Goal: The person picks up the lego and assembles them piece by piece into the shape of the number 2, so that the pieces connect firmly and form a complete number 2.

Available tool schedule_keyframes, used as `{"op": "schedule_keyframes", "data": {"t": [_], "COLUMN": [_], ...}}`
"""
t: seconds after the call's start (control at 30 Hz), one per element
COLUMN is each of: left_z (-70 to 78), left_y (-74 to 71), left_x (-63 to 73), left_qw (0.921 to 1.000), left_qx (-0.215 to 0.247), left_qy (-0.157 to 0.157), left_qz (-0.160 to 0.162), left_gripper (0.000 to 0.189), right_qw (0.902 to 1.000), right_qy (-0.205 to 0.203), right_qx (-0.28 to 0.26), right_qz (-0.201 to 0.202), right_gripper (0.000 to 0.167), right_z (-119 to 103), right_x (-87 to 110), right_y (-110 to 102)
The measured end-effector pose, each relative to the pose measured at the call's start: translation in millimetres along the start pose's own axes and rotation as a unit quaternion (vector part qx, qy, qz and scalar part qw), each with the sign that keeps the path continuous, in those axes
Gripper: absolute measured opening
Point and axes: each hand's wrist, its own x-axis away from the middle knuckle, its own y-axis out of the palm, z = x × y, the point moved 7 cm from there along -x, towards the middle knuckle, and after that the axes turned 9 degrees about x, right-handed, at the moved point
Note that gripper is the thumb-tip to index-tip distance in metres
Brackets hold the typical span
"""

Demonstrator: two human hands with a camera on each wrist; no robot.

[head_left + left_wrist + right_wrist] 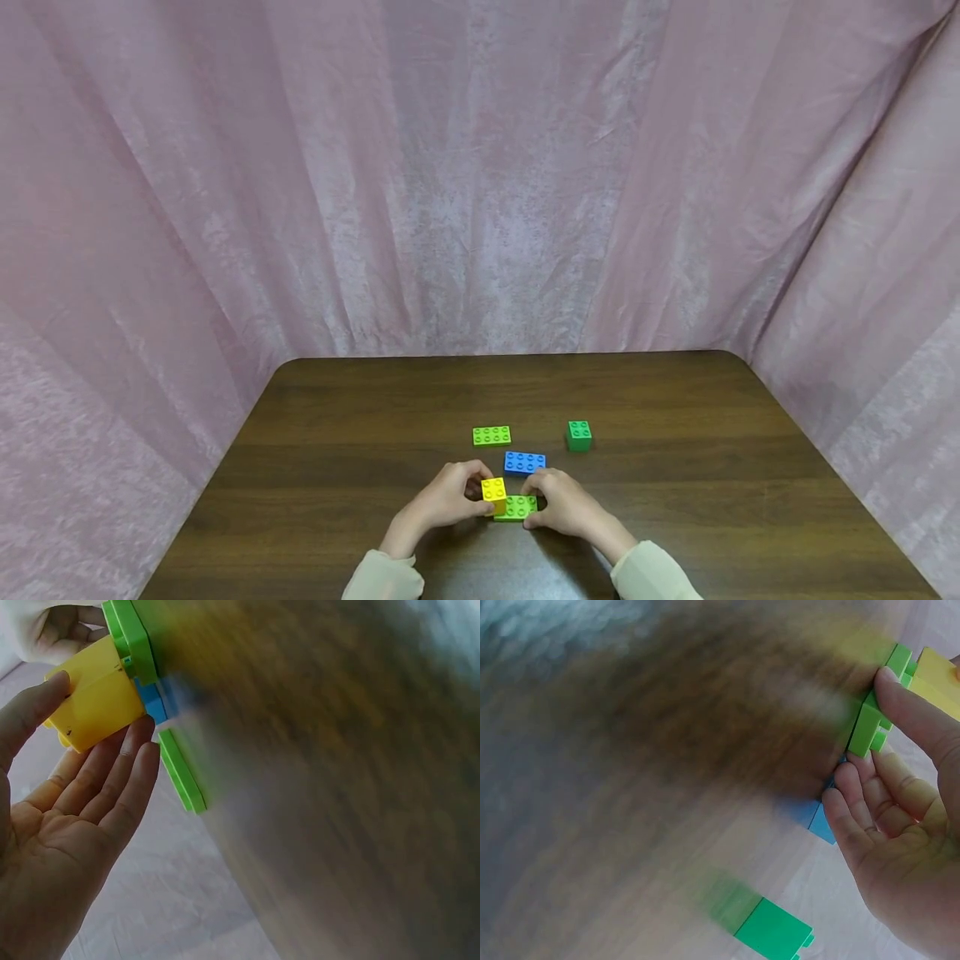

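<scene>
My left hand (448,498) pinches a yellow toy building brick (493,493) between thumb and fingers. This brick stands at the left end of a light green flat brick (517,507), its base right at the studs there. On the opposite end, my right hand (567,505) grips the light green flat brick with the thumb on the near side and fingers on the far side. The right wrist view shows the thumb along the edge of the light green flat brick (867,726). A blue flat brick (525,462) lies just beyond the right fingers, which overlap its near corner.
Farther back on the brown wooden table (337,425) lies a second light green flat brick (491,436). A taller dark green brick (579,436) stands to its right. Pink curtains (480,183) hang behind the table and on both sides.
</scene>
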Motion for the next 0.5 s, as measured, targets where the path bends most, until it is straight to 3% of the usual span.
{"op": "schedule_keyframes", "data": {"t": [0.5], "left_z": [2.6], "left_y": [7.9], "left_x": [-1.1], "left_qw": [0.9999], "left_qx": [0.003], "left_qy": [0.003], "left_qz": [-0.016], "left_gripper": [0.025], "right_qw": [1.0], "right_qy": [0.001], "right_qx": [-0.009], "right_qz": [-0.004], "right_gripper": [0.029], "right_z": [1.0], "right_x": [-1.1], "right_y": [1.6]}}
